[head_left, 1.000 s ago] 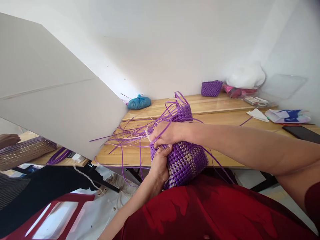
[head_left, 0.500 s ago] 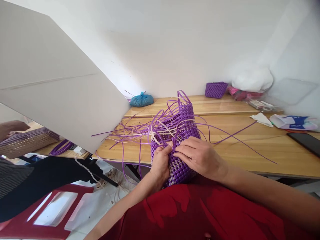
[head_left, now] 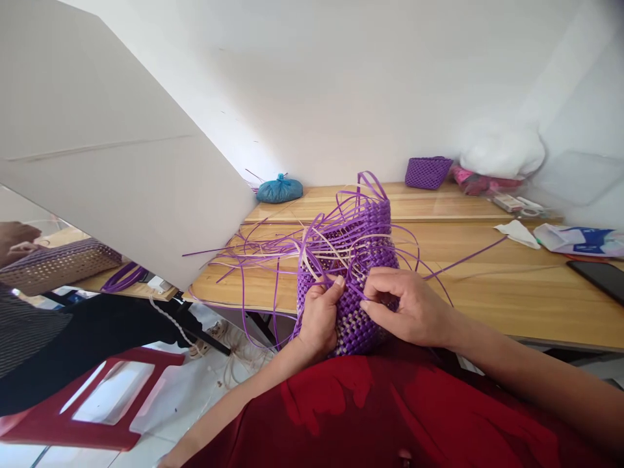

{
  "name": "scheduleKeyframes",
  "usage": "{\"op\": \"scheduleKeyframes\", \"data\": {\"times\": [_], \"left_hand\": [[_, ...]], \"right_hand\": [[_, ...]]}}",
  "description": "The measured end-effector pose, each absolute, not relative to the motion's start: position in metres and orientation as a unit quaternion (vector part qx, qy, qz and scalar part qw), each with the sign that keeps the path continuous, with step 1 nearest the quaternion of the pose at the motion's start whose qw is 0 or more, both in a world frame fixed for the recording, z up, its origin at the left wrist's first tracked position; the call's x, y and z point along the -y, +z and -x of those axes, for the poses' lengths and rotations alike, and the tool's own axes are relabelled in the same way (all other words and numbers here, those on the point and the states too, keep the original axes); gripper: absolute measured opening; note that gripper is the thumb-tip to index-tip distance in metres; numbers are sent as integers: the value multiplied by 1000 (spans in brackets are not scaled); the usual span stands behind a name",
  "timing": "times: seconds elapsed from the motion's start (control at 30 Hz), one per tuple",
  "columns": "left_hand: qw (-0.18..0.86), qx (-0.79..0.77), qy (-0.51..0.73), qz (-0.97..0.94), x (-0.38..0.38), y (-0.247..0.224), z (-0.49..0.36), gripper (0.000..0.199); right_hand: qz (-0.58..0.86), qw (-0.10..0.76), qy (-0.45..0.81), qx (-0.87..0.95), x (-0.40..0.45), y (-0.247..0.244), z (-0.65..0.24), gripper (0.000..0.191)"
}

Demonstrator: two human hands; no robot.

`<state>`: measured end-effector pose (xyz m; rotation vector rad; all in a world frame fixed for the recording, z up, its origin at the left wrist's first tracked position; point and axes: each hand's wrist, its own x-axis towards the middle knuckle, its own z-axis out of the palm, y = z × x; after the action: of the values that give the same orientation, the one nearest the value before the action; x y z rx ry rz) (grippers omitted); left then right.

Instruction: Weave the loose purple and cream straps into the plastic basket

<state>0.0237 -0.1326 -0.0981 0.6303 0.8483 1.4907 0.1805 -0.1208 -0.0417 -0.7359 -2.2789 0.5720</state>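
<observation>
A purple and cream woven basket (head_left: 358, 325) leans at the table's front edge against my lap, with many loose purple and cream strips (head_left: 263, 250) spreading from its open side, mostly to the left. My left hand (head_left: 322, 315) is closed on the basket's near wall, thumb on top. Just right of it, my right hand (head_left: 407, 305) pinches a purple strip between thumb and forefinger, close to the weave. The strip's end is hard to make out among the others.
On the wooden table (head_left: 487, 292) are a blue bag (head_left: 279, 190), a small purple basket (head_left: 428, 173), white tissue (head_left: 519, 233) and a black phone (head_left: 597, 278). Beyond a white partition (head_left: 121, 162), a person's hands touch another basket (head_left: 63, 263).
My right hand has moved a little right, away from my left hand, with its fingers drawing a strip. The long strip over the table at right has pulled back. The view has shifted slightly.
</observation>
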Motion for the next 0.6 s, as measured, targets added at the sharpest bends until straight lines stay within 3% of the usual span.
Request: {"op": "scheduleKeyframes", "data": {"times": [0.2, 0.6], "left_hand": [[607, -371, 655, -256, 134, -97, -24, 24], [649, -361, 609, -279, 137, -95, -16, 27]], "right_hand": [[301, 317, 395, 808, 129, -40, -180, 23], [400, 287, 538, 684, 144, -52, -178, 30]]}}
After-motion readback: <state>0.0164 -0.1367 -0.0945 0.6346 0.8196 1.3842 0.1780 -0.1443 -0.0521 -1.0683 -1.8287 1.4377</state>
